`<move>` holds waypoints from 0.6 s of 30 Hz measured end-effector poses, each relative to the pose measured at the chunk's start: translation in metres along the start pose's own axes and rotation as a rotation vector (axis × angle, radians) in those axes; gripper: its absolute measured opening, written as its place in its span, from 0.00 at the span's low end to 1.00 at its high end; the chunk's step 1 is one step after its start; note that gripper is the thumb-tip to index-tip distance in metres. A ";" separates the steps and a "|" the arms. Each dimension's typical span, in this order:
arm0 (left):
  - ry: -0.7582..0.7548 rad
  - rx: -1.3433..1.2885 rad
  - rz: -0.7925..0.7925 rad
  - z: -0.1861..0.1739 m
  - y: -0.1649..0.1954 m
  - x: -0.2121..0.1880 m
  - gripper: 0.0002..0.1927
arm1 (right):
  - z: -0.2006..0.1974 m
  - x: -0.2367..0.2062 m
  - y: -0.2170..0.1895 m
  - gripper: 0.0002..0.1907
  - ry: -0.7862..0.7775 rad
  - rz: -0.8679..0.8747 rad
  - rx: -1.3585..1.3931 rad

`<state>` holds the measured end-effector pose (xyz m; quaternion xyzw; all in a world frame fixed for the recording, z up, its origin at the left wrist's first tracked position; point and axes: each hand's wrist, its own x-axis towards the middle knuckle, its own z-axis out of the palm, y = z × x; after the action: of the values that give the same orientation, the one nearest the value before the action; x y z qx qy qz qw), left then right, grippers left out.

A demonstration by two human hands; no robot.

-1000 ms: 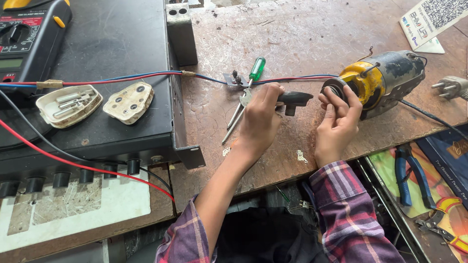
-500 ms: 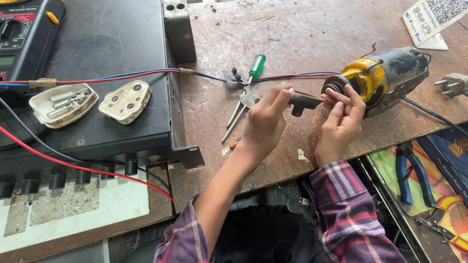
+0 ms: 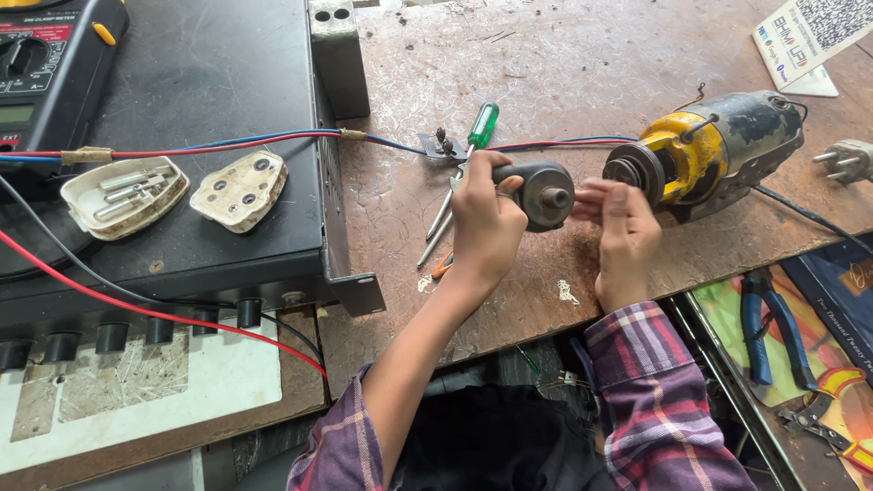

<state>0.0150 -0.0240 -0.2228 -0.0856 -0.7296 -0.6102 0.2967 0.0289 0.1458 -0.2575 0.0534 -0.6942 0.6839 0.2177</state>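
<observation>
A dark grey drill head (image 3: 543, 194) is held in the left hand (image 3: 484, 223), whose grip is closed round its rear, above the desk (image 3: 546, 55). Its open round end is turned towards the motor (image 3: 705, 155), a yellow and black body lying on the desk just to the right. The right hand (image 3: 623, 227) is placed between the two, its fingertips (image 3: 596, 193) pinched at the head's front; whether something small is held there cannot be told. Under the left hand, a green-handled screwdriver (image 3: 480, 127) and metal tweezers (image 3: 436, 227) are laid. A red and blue wire pair (image 3: 273, 138) is run across to a black box (image 3: 182, 91), on which two halves of an opened plug (image 3: 241, 189) are rested. Blue pliers (image 3: 768, 332) are seen lower right.
</observation>
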 end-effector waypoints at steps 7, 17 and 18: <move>-0.047 -0.061 -0.140 0.008 -0.012 -0.004 0.14 | -0.001 0.003 0.002 0.22 -0.101 0.047 0.049; -0.078 -0.106 -0.273 0.009 -0.017 -0.003 0.08 | 0.005 -0.003 -0.019 0.48 -0.353 -0.159 -0.289; -0.102 -0.108 -0.292 0.009 -0.015 -0.003 0.08 | 0.006 -0.003 -0.020 0.49 -0.320 -0.239 -0.394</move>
<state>0.0071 -0.0188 -0.2382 -0.0255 -0.7144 -0.6801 0.1625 0.0380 0.1385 -0.2402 0.1989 -0.8283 0.4880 0.1905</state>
